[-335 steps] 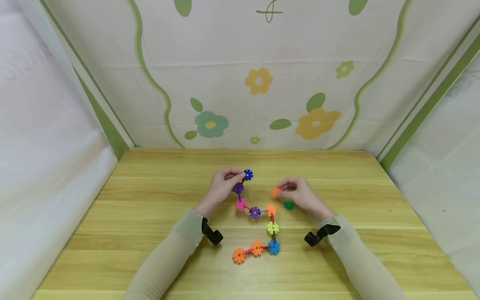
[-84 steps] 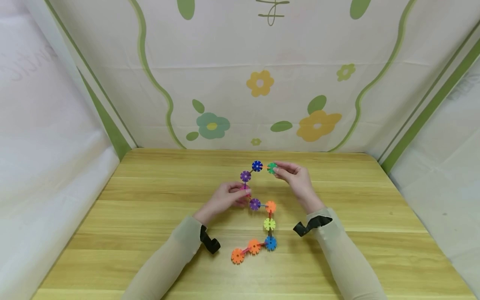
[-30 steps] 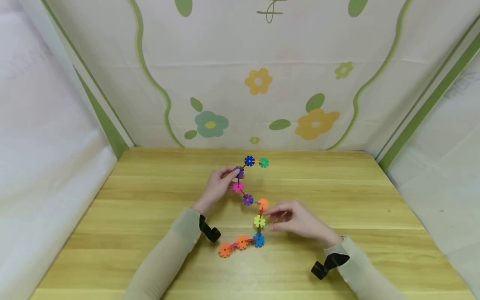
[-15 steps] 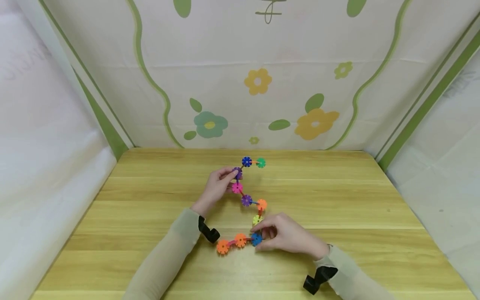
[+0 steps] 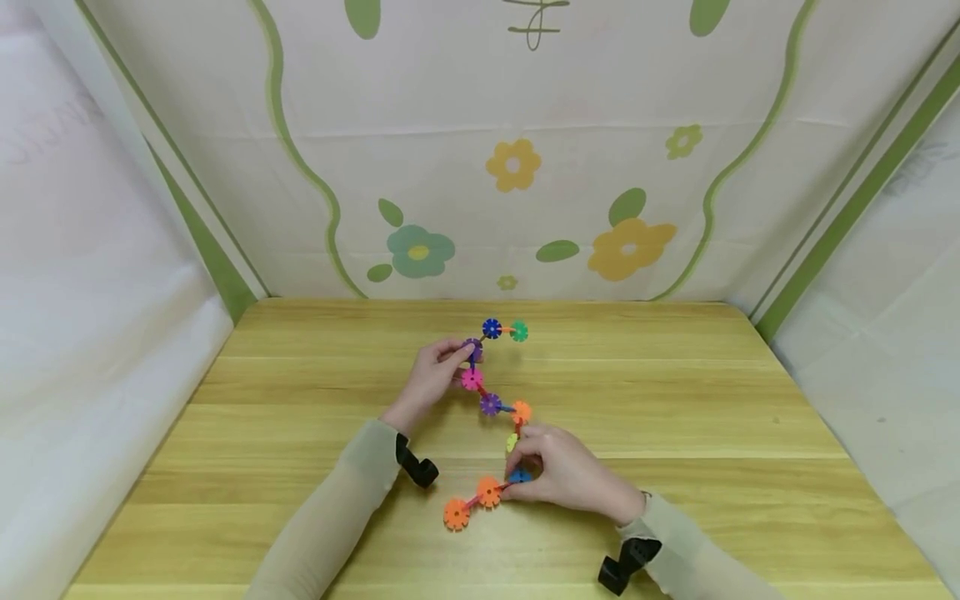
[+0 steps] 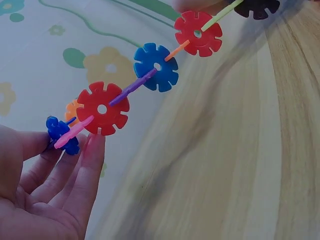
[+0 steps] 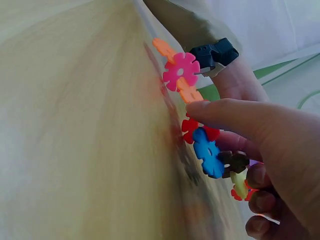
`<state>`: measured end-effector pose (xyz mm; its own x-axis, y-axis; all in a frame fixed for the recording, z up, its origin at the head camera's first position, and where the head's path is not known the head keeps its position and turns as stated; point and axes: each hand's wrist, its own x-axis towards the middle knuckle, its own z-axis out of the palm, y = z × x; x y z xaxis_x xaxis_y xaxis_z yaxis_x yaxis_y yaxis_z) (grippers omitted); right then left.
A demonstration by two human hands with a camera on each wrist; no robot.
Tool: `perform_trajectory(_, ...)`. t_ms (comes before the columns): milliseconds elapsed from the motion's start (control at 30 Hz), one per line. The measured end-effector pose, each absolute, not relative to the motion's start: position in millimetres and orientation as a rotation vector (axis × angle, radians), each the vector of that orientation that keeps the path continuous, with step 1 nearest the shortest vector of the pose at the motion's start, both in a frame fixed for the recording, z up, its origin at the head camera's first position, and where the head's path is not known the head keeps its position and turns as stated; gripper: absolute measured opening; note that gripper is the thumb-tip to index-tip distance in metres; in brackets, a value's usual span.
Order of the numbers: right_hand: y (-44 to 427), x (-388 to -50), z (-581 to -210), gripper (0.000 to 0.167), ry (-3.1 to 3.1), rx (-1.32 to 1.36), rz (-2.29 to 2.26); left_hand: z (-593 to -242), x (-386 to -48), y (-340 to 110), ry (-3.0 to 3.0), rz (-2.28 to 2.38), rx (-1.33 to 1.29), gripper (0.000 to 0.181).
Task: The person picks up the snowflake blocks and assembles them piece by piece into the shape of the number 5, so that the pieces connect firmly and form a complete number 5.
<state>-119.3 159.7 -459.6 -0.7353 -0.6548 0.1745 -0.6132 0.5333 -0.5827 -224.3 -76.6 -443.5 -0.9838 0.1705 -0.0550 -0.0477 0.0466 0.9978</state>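
A chain of notched plastic discs, slotted edge to edge, hangs between both hands, tilted over the table. My left hand pinches a purple disc near the far end between thumb and fingers; dark blue and green discs stick out beyond it. My right hand grips the chain lower down, at the light blue disc and the red disc beside it. It partly covers the yellow disc. Two orange discs trail out to the left of my right hand.
The wooden table lies under the chain. A white cloth backdrop with printed flowers stands along its far edge, with cloth at both sides. Black wrist straps sit on the sleeves.
Earlier, an orange disc and the green disc joined the chain's far end. My right hand let go there, moved down and took hold at the light blue disc. The left hand shifted from pink to purple.
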Motion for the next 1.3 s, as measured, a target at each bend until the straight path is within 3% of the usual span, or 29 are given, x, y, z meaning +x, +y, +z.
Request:
perform_trajectory(667,158,-121,-455,0.01,2.728,-1.256,-0.996,-453,-228,-80,2.103,2.087,0.08,0.027)
perform_trajectory(1033,167,-135,-403,0.013,2.524,-1.244,-1.314,-454,-228,-80,2.095,2.101,0.043,0.043)
perform_trajectory(1300,179,-149,-366,0.001,2.286,-1.15,-1.493,-453,-224,-79,2.019,2.087,0.126,0.028)
